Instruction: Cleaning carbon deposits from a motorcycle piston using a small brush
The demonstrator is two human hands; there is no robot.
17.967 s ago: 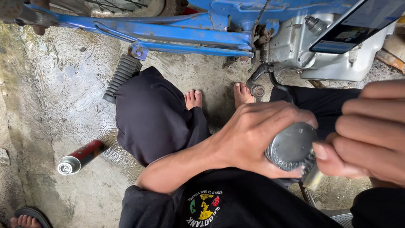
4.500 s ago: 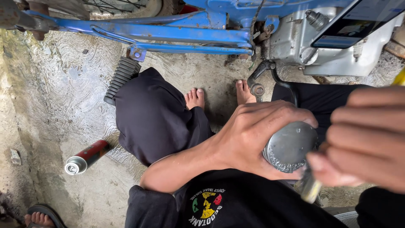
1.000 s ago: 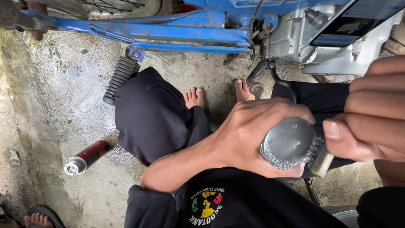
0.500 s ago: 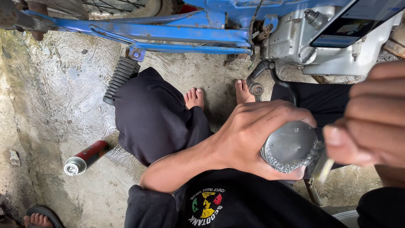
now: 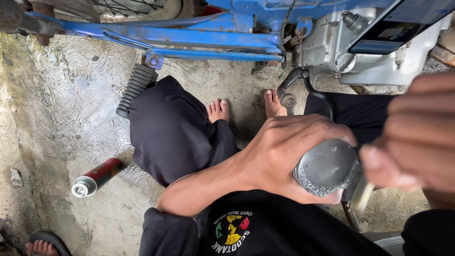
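The grey metal cylinder [image 5: 327, 167], round and dull with a rough, scraped lower edge, sits low and to the right in the view, just above the person's lap and in front of the black trousers [image 5: 175, 132]. The left hand [image 5: 289, 156] is wrapped around it from the side, fingers curled over the top and thumb underneath, so the grip is closed firmly on the piece. The right hand [image 5: 417, 137] is very near to the camera and blurred; its fingers are bent and it pinches a thin, pale flat tool [image 5: 364, 196], whose tip lies against the right side of the cylinder. What kind of tool this is I cannot tell, because it is out of focus. Below the hands there is a black shirt with a round coloured emblem [image 5: 232, 232]. The person sits on the rough concrete floor [image 5: 66, 118] with knees bent, and two bare feet [image 5: 219, 110] point toward a blue motorcycle frame [image 5: 199, 35] that runs across the top. A black ribbed footrest [image 5: 135, 87] hangs from this frame, touching the left knee, and the silver engine casing [image 5: 374, 57] is at the upper right. On the floor, well apart to the left, a red spray can [image 5: 97, 177] lies on its side. At the bottom left corner, toes in a sandal [image 5: 45, 244] show.
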